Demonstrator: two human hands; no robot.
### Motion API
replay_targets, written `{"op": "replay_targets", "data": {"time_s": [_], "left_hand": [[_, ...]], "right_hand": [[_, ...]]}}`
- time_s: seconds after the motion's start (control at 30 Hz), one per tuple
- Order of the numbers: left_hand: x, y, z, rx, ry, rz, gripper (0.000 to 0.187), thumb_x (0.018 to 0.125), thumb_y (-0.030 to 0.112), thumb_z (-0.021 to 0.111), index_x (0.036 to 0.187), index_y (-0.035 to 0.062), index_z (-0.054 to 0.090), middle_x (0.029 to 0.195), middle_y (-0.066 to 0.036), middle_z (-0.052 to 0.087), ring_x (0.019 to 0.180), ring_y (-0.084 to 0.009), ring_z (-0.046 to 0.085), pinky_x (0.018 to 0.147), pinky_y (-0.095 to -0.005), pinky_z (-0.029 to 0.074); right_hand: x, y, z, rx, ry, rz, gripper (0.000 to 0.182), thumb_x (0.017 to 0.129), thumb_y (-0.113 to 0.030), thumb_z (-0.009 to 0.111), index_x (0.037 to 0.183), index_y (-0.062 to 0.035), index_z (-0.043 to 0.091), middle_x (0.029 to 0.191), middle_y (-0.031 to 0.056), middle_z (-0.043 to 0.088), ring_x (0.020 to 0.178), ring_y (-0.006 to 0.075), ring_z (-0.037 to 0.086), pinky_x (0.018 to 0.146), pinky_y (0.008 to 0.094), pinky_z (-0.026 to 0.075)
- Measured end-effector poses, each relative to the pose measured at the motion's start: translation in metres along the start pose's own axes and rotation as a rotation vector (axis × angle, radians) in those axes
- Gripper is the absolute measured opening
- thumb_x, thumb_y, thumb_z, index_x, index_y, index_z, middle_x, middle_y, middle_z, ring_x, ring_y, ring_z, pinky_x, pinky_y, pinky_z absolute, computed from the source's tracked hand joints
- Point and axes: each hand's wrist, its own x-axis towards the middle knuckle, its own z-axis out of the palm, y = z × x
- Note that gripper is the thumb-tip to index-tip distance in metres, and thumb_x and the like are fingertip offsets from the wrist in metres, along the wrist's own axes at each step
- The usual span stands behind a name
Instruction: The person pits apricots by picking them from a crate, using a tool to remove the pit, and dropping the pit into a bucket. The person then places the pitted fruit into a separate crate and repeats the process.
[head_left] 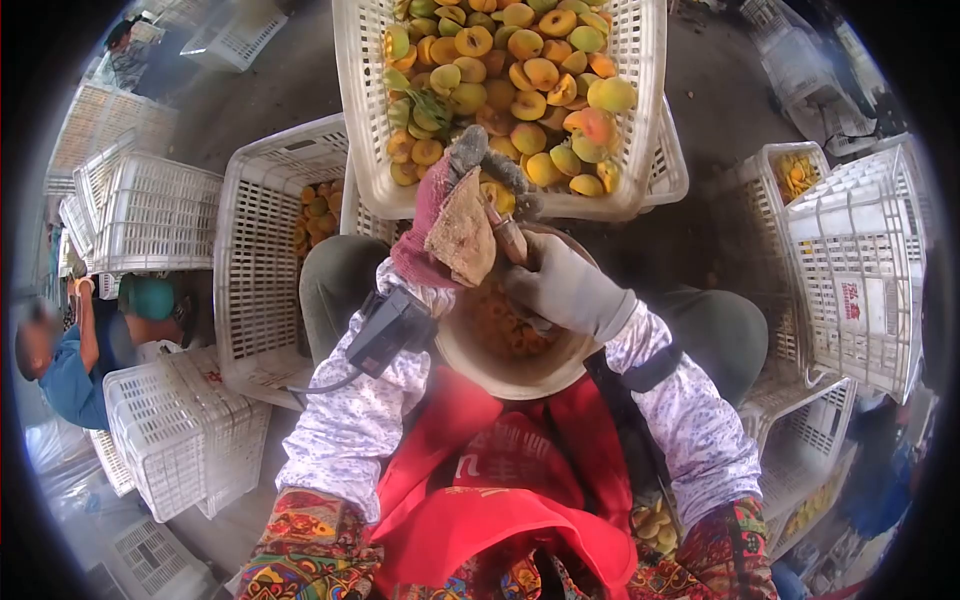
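My left hand (440,220) wears a pink and dark grey glove with a tan cloth patch over it. Its fingers are closed around a yellow apricot (497,196). My right hand (570,285), in a pale grey glove, grips a small tool with a wooden handle (509,238). The tool's tip is up against the apricot; its exact kind is hard to make out. Below both hands, a pale bucket (520,385) stands between my knees with orange-brown pieces inside. Just ahead, a white crate (365,150) is heaped with halved and whole-looking apricots (530,75).
Left of my knee stands a tall white crate (250,250) with apricots at its far end. More white crates (165,215) are stacked further left, near a person in blue (75,375). Stacked crates (850,270) line the right side.
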Motion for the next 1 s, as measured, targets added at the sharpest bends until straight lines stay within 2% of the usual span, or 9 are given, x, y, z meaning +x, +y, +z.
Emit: {"op": "replay_targets", "data": {"time_s": [0.27, 0.37, 0.5, 0.67, 0.77, 0.83, 0.9, 0.97, 1.0], "left_hand": [[-0.013, -0.002, 0.005, 0.014, -0.258, 0.321, 0.025, 0.093, 0.032, 0.056, 0.093, 0.0072, 0.059, 0.08, -0.009, 0.061, 0.067, -0.0257, 0.061, 0.062, -0.0395, 0.054], [-0.012, 0.003, 0.004, -0.007, -0.23, 0.129, 0.029, 0.094, 0.033, 0.055, 0.094, 0.0047, 0.06, 0.083, -0.009, 0.062, 0.068, -0.0232, 0.06, 0.063, -0.0376, 0.054], [-0.02, 0.018, 0.002, 0.437, -0.045, 0.231, 0.037, 0.093, 0.037, 0.055, 0.086, 0.0012, 0.063, 0.069, -0.009, 0.063, 0.064, -0.0174, 0.06, 0.057, -0.0279, 0.047], [-0.045, 0.049, -0.021, 0.257, 0.049, 0.365, 0.038, 0.093, 0.037, 0.056, 0.097, 0.0004, 0.064, 0.086, -0.011, 0.065, 0.079, -0.0191, 0.062, 0.071, -0.0307, 0.049], [-0.046, 0.096, -0.076, 0.466, 0.182, 0.517, 0.038, 0.092, 0.036, 0.056, 0.101, 0.0009, 0.064, 0.094, -0.012, 0.065, 0.084, -0.0212, 0.062, 0.076, -0.0322, 0.049], [-0.039, 0.13, -0.128, 0.887, 0.3, 0.531, 0.038, 0.092, 0.036, 0.057, 0.104, 0.0013, 0.064, 0.099, -0.013, 0.065, 0.088, -0.0226, 0.063, 0.08, -0.0331, 0.049], [-0.04, 0.147, -0.139, 1.226, 0.352, 0.51, 0.038, 0.091, 0.036, 0.057, 0.105, 0.0014, 0.064, 0.101, -0.014, 0.065, 0.089, -0.0233, 0.063, 0.082, -0.0336, 0.049], [-0.046, 0.146, -0.112, 2.37, 0.404, 0.793, 0.038, 0.086, 0.029, 0.062, 0.116, 0.006, 0.059, 0.115, -0.013, 0.059, 0.102, -0.03, 0.058, 0.088, -0.0367, 0.046], [-0.039, 0.143, -0.088, 2.219, 0.35, 0.685, 0.043, 0.081, 0.028, 0.065, 0.119, 0.0081, 0.058, 0.126, -0.014, 0.053, 0.109, -0.0372, 0.054, 0.095, -0.0409, 0.043]], "right_hand": [[-0.004, -0.012, -0.013, 0.441, -0.242, 0.481, 0.012, 0.087, -0.014, 0.051, 0.082, -0.0033, 0.056, 0.064, 0.0047, 0.055, 0.047, 0.01, 0.049, 0.043, 0.024, 0.039], [-0.006, -0.001, -0.014, 0.849, -0.482, 0.418, 0.012, 0.087, -0.014, 0.053, 0.081, -0.0043, 0.056, 0.062, 0.003, 0.054, 0.044, 0.0094, 0.047, 0.039, 0.0236, 0.036], [-0.011, -0.01, -0.008, 0.606, -0.395, 0.424, 0.012, 0.088, -0.016, 0.055, 0.087, -0.0038, 0.056, 0.063, 0.0028, 0.053, 0.045, 0.0104, 0.047, 0.04, 0.024, 0.039], [-0.024, -0.015, -0.01, 0.243, -0.406, 0.385, 0.017, 0.086, -0.018, 0.058, 0.094, -0.0035, 0.056, 0.068, 0.0075, 0.06, 0.053, 0.0178, 0.058, 0.049, 0.0295, 0.047], [-0.047, 0.046, -0.001, -0.8, -0.12, -0.068, 0.026, 0.087, -0.027, 0.058, 0.097, -0.0037, 0.054, 0.074, 0.0136, 0.066, 0.07, 0.0266, 0.067, 0.056, 0.0385, 0.051], [-0.052, 0.038, 0.006, -1.087, -0.246, 0.332, 0.029, 0.087, -0.032, 0.056, 0.101, -0.0069, 0.056, 0.081, 0.0142, 0.068, 0.077, 0.0304, 0.068, 0.067, 0.0421, 0.053], [-0.054, 0.03, 0.005, -1.072, -0.296, 0.32, 0.029, 0.087, -0.032, 0.055, 0.102, -0.0076, 0.057, 0.083, 0.013, 0.069, 0.079, 0.0296, 0.068, 0.069, 0.0417, 0.053], [-0.055, 0.026, 0.004, -1.074, -0.354, 0.311, 0.028, 0.087, -0.032, 0.054, 0.102, -0.0084, 0.058, 0.085, 0.0118, 0.069, 0.08, 0.0287, 0.068, 0.07, 0.0412, 0.053], [-0.053, 0.024, 0.002, -1.084, -0.339, 0.303, 0.027, 0.087, -0.031, 0.054, 0.101, -0.0084, 0.059, 0.085, 0.0112, 0.069, 0.081, 0.0288, 0.068, 0.07, 0.0418, 0.052]]}}
